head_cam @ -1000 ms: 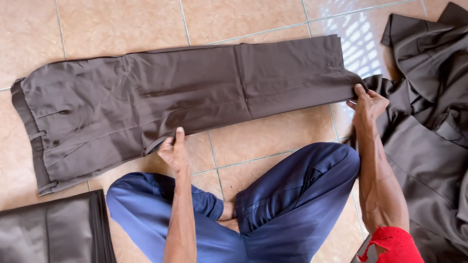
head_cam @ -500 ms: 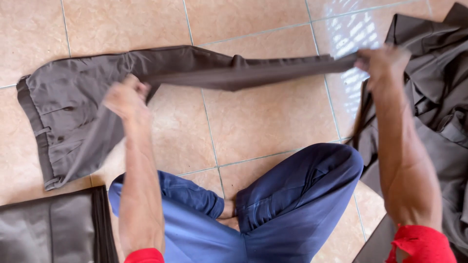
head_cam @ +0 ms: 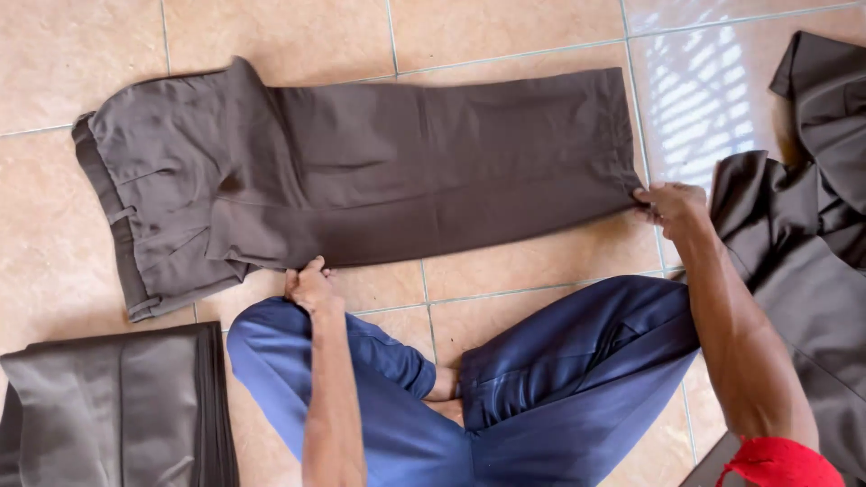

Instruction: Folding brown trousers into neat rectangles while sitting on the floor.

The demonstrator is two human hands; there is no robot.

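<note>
Dark brown trousers (head_cam: 379, 171) lie flat on the tiled floor, waistband to the left and leg hems to the right, one leg laid over the other. My left hand (head_cam: 308, 284) pinches the near edge of the trousers around the crotch seam. My right hand (head_cam: 669, 206) grips the near corner of the hem at the right. I sit cross-legged in blue trousers (head_cam: 505, 379) just below the garment.
A folded dark brown garment (head_cam: 117, 406) lies at the lower left. A heap of unfolded dark brown clothes (head_cam: 803, 216) lies at the right. The floor (head_cam: 505, 27) is beige tile with sunlight patches at the upper right.
Half a second ago both hands held the trousers lifted and stretched in the air; now the trousers lie flat on the floor again, folded lengthwise, hands at the near edge.
</note>
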